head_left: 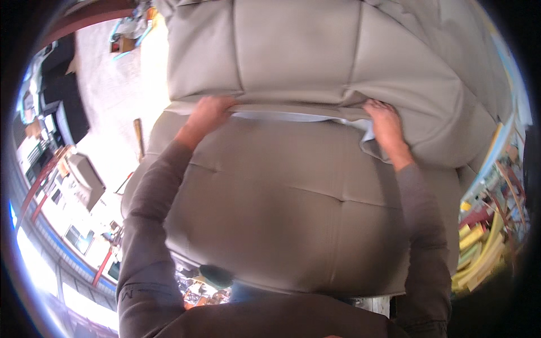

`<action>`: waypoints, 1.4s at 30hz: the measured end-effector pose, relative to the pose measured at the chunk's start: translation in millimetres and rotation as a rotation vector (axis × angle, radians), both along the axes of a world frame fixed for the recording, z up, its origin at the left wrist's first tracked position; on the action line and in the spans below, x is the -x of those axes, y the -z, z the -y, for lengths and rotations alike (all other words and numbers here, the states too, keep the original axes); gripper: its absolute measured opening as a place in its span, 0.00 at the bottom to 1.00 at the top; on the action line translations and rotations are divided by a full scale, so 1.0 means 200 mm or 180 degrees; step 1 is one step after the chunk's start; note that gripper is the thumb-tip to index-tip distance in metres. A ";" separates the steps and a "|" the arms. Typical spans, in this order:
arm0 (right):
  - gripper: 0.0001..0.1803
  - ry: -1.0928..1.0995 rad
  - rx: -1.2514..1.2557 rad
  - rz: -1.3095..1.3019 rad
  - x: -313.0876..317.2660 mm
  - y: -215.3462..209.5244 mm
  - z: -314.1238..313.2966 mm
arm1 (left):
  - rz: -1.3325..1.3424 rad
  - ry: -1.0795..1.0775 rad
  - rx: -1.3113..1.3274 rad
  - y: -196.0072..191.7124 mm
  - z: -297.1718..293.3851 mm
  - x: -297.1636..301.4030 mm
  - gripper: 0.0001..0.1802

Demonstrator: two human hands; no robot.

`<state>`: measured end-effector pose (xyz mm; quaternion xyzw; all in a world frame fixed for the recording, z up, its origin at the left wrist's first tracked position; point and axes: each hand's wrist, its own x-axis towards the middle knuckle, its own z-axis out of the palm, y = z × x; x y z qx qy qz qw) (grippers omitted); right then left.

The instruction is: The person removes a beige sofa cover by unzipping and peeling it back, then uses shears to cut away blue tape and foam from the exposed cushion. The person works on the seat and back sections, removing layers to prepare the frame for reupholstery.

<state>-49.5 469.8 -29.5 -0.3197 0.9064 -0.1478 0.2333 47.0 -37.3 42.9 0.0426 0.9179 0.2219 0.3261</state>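
As fingers (pixel 383 106) curl (partly closed), hands (pixel 209 114) (pixel 386 123) grip upholstery (pixel 296 56).

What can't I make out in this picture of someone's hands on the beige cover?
In the head view:
Beige cover: its far end is cut off by the top edge.
White layer: mostly hidden by the cover.
Left hand: blurred, so its exact finger placement is unclear.
Right hand: its thumb is hidden by the hand itself or the cover.
Brown box: contents too small to identify.
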 end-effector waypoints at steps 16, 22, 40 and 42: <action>0.30 0.0195 0.0748 0.1765 0.10 -0.70 0.56 | -0.0579 -0.0277 -0.0223 0.20 0.29 0.03 0.19; 0.34 0.0234 -0.0099 0.1769 0.07 -0.28 1.38 | 0.0070 0.0104 -0.0335 0.11 0.25 -0.07 0.22; 0.13 0.0342 0.0061 0.0682 0.33 -0.13 1.50 | -0.0311 -0.0520 -0.0409 0.10 0.29 0.23 0.16; 0.13 0.0467 -0.0323 0.0555 0.27 -0.21 1.54 | -0.0406 -0.0122 -0.0549 0.15 0.24 0.15 0.16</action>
